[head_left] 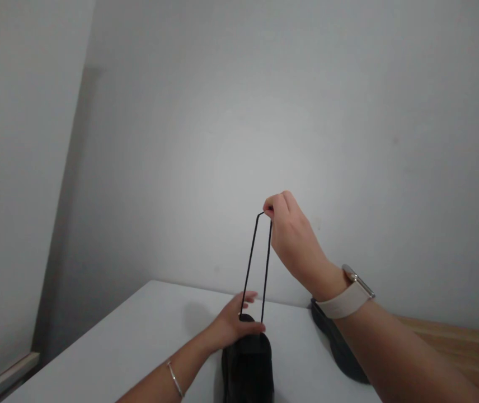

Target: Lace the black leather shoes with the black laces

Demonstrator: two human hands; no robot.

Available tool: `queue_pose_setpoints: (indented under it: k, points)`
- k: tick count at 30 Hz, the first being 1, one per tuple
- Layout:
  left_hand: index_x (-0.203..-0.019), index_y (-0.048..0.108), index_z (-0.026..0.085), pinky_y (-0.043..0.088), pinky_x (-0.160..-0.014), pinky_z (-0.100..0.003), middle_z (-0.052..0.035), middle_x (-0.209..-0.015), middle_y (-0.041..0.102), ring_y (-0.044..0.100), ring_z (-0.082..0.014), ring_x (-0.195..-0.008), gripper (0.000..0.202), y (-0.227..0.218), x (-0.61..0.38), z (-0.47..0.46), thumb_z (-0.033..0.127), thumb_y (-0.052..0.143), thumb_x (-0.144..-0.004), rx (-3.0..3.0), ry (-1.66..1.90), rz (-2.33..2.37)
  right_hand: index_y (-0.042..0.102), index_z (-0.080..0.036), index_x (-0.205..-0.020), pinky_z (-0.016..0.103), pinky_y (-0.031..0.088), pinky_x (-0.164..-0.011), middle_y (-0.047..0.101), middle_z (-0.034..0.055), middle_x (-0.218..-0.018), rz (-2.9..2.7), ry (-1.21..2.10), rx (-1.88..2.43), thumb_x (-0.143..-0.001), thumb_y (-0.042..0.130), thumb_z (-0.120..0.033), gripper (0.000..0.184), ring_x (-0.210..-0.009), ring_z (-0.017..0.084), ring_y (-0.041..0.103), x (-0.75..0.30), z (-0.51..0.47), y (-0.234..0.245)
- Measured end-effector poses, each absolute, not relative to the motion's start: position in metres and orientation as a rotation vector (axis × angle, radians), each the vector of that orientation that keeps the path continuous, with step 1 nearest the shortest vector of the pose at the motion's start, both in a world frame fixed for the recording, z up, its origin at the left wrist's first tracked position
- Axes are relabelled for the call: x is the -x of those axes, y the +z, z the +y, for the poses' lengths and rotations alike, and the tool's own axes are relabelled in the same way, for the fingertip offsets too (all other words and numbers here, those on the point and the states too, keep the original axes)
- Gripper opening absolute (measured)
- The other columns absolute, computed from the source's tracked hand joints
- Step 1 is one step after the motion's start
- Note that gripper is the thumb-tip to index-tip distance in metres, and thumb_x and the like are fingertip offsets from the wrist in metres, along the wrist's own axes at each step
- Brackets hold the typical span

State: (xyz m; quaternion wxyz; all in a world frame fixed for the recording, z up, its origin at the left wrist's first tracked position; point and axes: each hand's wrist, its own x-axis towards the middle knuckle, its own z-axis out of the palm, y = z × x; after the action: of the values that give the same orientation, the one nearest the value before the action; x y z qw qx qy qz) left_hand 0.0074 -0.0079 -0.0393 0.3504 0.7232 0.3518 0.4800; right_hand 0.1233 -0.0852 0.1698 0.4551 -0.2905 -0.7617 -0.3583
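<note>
Pinching lace (249, 266) with my right hand (292, 232) | shoe (250, 369) at six on table (139, 336) | left hand (233, 324) touching shoe, grip I can't tell from here | my right forearm (407, 347) part-blocks second shoe (337, 348) at five | wood (464, 340) at four

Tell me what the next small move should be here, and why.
Probably ease the right grip down a little toward the shoe. It holds the lace up high, both strands run straight and look taut, and the left grip is at the shoe's top where they come down, so some slack would likely make the lace easier to work.
</note>
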Motion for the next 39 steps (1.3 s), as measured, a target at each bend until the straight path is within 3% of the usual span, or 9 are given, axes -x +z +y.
queue_pose_setpoints:
  k: [5, 9, 15, 21, 24, 26, 29, 32, 39]
  points:
    - [-0.084, 0.064, 0.018, 0.042, -0.065, -0.025, -0.0010, -0.075, 0.060, 0.052, -0.0135, -0.067, 0.018, 0.062, 0.009, -0.057, 0.035, 0.065, -0.077, -1.995, 1.910, 0.804, 0.047, -0.017, -0.086, 0.032, 0.040, -0.065, 0.053, 0.0087, -0.084, -1.843, -0.744, 0.765, -0.078, 0.035, 0.002, 0.024, -0.076, 0.020, 0.049, -0.132, -0.076, 0.171]
    - [-0.095, 0.067, 0.016, 0.039, -0.059, -0.025, 0.0008, -0.069, 0.059, 0.050, -0.0118, -0.059, 0.018, 0.108, -0.002, -0.075, 0.025, 0.061, -0.081, -2.286, 1.877, 0.789, 0.048, -0.017, -0.085, 0.031, 0.040, -0.063, 0.055, 0.0075, -0.081, -1.837, -0.663, 0.793, -0.081, 0.038, -0.004, 0.017, -0.072, 0.019, 0.051, -0.125, -0.077, 0.168]
    - [-0.068, 0.064, 0.015, 0.037, -0.059, -0.023, 0.0028, -0.064, 0.054, 0.048, -0.0103, -0.061, 0.016, 0.118, -0.006, -0.071, 0.016, 0.055, -0.082, -2.276, 1.864, 0.697, 0.049, -0.018, -0.085, 0.034, 0.043, -0.066, 0.057, 0.0059, -0.078, -1.821, -0.489, 0.794, -0.084, 0.043, -0.016, 0.006, -0.071, 0.018, 0.053, -0.126, -0.083, 0.168]
    - [-0.073, 0.060, 0.014, 0.048, -0.077, -0.031, -0.0018, -0.077, 0.061, 0.058, -0.0144, -0.078, 0.021, 0.101, 0.022, -0.040, 0.032, 0.059, -0.083, -1.564, 1.667, 0.265, 0.051, -0.017, -0.078, 0.036, 0.050, -0.073, 0.061, 0.0080, -0.094, -1.419, 0.587, 0.596, -0.084, 0.050, -0.027, 0.011, -0.084, 0.017, 0.061, -0.161, -0.052, 0.148]
    - [-0.078, 0.059, 0.012, 0.047, -0.058, -0.020, 0.0018, -0.067, 0.056, 0.053, -0.0074, -0.059, 0.017, 0.078, 0.050, -0.010, 0.027, 0.065, -0.078, -1.165, 1.676, 0.184, 0.051, -0.017, -0.077, 0.031, 0.054, -0.071, 0.061, 0.0055, -0.090, -1.066, 1.082, 0.319, -0.080, 0.054, -0.014, 0.005, -0.081, 0.014, 0.062, -0.195, -0.031, 0.119]
    - [-0.085, 0.061, 0.010, 0.031, -0.039, -0.012, 0.0080, -0.054, 0.042, 0.036, -0.0019, -0.042, 0.017, 0.057, 0.075, 0.008, 0.024, 0.067, -0.076, -1.049, 1.714, 0.208, 0.047, -0.018, -0.070, 0.018, 0.050, -0.054, 0.053, -0.0032, -0.067, -0.876, 1.122, 0.247, -0.076, 0.053, -0.006, 0.015, -0.057, 0.006, 0.055, -0.224, -0.021, 0.094]
    - [-0.085, 0.062, 0.010, 0.014, -0.031, -0.011, 0.0122, -0.048, 0.030, 0.020, -0.0006, -0.035, 0.021, 0.018, 0.115, 0.028, 0.028, 0.067, -0.077, -0.970, 1.803, 0.415, 0.033, -0.020, -0.058, 0.010, 0.032, -0.032, 0.032, -0.0104, -0.051, -0.800, 1.096, 0.263, -0.075, 0.052, -0.005, 0.030, -0.036, 0.002, 0.034, -0.271, -0.016, 0.048]
    - [-0.083, 0.061, 0.012, 0.012, -0.031, -0.011, 0.0134, -0.046, 0.026, 0.015, -0.0007, -0.034, 0.027, -0.020, 0.148, 0.037, 0.037, 0.067, -0.076, -0.935, 1.839, 0.582, 0.029, -0.021, -0.056, 0.011, 0.026, -0.028, 0.025, -0.0115, -0.048, -0.711, 1.085, 0.321, -0.076, 0.050, -0.008, 0.032, -0.031, 0.002, 0.026, -0.318, -0.013, -0.002]
    - [-0.084, 0.062, 0.016, 0.013, -0.036, -0.016, 0.0127, -0.046, 0.027, 0.018, -0.0036, -0.034, 0.038, -0.064, 0.160, 0.035, 0.051, 0.064, -0.071, -1.005, 1.989, 0.936, 0.051, -0.020, -0.069, 0.014, 0.021, -0.027, 0.024, -0.0117, -0.048, -0.591, 0.926, 0.531, -0.073, 0.059, -0.016, 0.010, -0.034, 0.005, 0.020, -0.366, 0.000, -0.069]
